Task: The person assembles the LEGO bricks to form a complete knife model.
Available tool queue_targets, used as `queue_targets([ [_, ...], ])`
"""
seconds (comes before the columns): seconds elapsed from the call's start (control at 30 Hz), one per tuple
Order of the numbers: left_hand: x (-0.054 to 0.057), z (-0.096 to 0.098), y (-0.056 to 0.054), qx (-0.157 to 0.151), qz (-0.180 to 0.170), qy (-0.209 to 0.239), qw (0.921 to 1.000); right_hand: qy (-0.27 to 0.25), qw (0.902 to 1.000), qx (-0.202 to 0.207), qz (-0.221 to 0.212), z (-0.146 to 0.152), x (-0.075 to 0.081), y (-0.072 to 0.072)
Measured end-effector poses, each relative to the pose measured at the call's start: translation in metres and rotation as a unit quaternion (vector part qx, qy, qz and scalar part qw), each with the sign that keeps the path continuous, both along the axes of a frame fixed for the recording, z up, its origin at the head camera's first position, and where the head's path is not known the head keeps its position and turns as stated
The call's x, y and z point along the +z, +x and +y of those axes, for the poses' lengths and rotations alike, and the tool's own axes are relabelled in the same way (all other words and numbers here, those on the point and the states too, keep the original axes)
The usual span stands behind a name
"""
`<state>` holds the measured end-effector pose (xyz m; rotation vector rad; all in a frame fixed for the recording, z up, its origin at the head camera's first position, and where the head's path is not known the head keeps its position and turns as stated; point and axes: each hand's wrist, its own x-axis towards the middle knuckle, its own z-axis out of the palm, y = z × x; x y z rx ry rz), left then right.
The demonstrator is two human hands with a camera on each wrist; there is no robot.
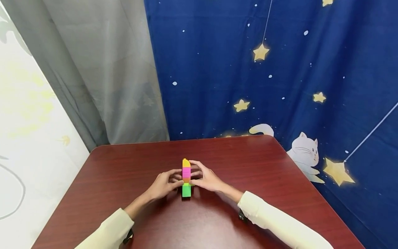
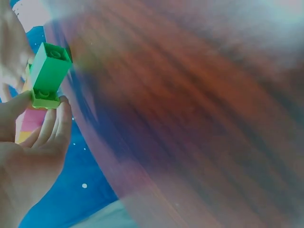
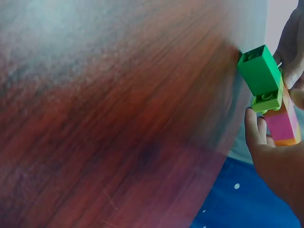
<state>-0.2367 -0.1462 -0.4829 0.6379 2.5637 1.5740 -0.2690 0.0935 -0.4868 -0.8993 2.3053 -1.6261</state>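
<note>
A narrow tower of toy building blocks (image 1: 186,172) is held upright between both hands over the table. From the bottom it runs green (image 1: 186,191), lime, orange, pink, then a yellow curved block (image 1: 186,163) on top. The left hand (image 1: 163,184) grips its left side, thumb near the orange and lime layers. On the right side, the right hand (image 1: 207,178) holds it, thumb low near the lime piece and index finger up at the yellow one. Both wrist views show the hollow underside of the green block (image 2: 49,71) and a lime piece (image 3: 267,102) sticking out sideways.
The dark red wooden table (image 1: 124,159) has rounded far corners. Behind it hang a grey curtain (image 1: 124,69) and a blue curtain (image 1: 211,69) with stars and a white cat. A pale patterned curtain (image 1: 31,121) is at the left.
</note>
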Motion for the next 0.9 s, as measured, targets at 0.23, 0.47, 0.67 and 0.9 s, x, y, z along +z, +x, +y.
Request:
queue_targets([
  [0.23,-0.001,0.003,-0.019,0.008,-0.007,-0.041,0.9991,0.003,0.9996,-0.011,-0.027,0.004,-0.005,-0.017],
  [0.47,0.000,0.010,-0.038,0.017,-0.014,-0.068,0.9974,-0.011,0.9982,-0.002,-0.059,0.010,-0.005,-0.034],
  [0.67,-0.001,0.015,-0.050,0.020,-0.010,-0.084,0.9962,0.022,0.9980,-0.028,-0.051,0.013,-0.005,-0.046],
  [0.9,-0.005,0.020,-0.057,0.027,-0.018,-0.083,0.9960,0.016,0.9949,-0.045,-0.089,0.014,-0.011,-0.054],
])
